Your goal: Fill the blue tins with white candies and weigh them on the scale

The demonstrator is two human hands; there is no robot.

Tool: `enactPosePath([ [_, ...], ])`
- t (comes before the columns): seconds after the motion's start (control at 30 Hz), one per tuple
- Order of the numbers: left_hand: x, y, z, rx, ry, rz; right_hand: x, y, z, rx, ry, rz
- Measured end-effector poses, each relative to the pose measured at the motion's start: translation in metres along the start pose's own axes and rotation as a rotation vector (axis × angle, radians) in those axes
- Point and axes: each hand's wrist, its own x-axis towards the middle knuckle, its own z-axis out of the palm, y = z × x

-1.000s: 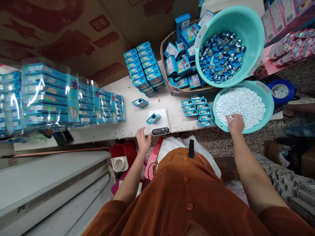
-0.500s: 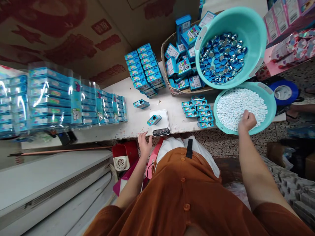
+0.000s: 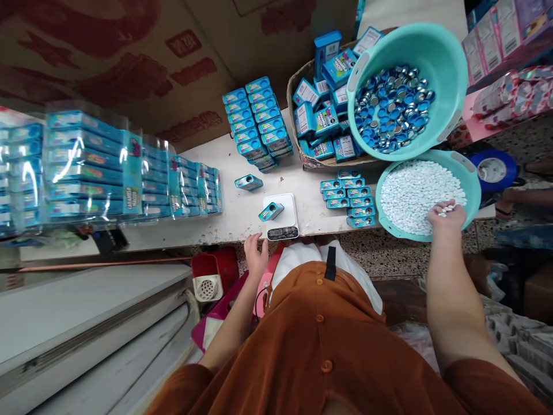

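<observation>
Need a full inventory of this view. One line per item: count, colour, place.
white table: one, white, under the tins and scale
digital scale: one, white, at the table's front edge
tin on scale: one, blue, on the scale
loose tin: one, blue, on the table left of the scale
tall tin stacks: many tins, blue, at the table's back
short tin stacks: many tins, blue, beside the tablet basin
cardboard box: one, brown, full of blue tins
lid basin: one, teal, over the box
blue and silver lids: many, in the lid basin
tablet basin: one, teal, below the lid basin
white tablets: many, white, in the tablet basin
shrink-wrapped tin packs: many, blue, far left
right hand: one, over the tablet basin, holding a few white tablets
left hand: one, open, at the table's front edge near the scale
</observation>
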Motion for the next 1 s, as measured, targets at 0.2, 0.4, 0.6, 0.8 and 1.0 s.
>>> enactPosePath([
  [0.2, 0.0, -0.01, -0.002, -0.014, -0.014, -0.019, -0.048, -0.005, 0.027, 0.219, -0.023, 0.222],
  [0.4, 0.017, -0.022, -0.002, -0.128, -0.036, -0.018, -0.167, 0.059, 0.101, 0.158, -0.426, 0.411],
  [0.6, 0.026, -0.046, -0.013, -0.196, -0.04, -0.064, -0.265, 0.174, 0.185, 0.175, -0.516, 0.654],
  [0.8, 0.008, -0.095, -0.031, -0.189, -0.067, -0.107, -0.298, 0.231, 0.228, 0.201, -0.425, 0.697],
  [1.0, -0.005, -0.136, -0.035, -0.192, -0.099, -0.141, -0.31, 0.244, 0.243, 0.219, -0.371, 0.566],
])
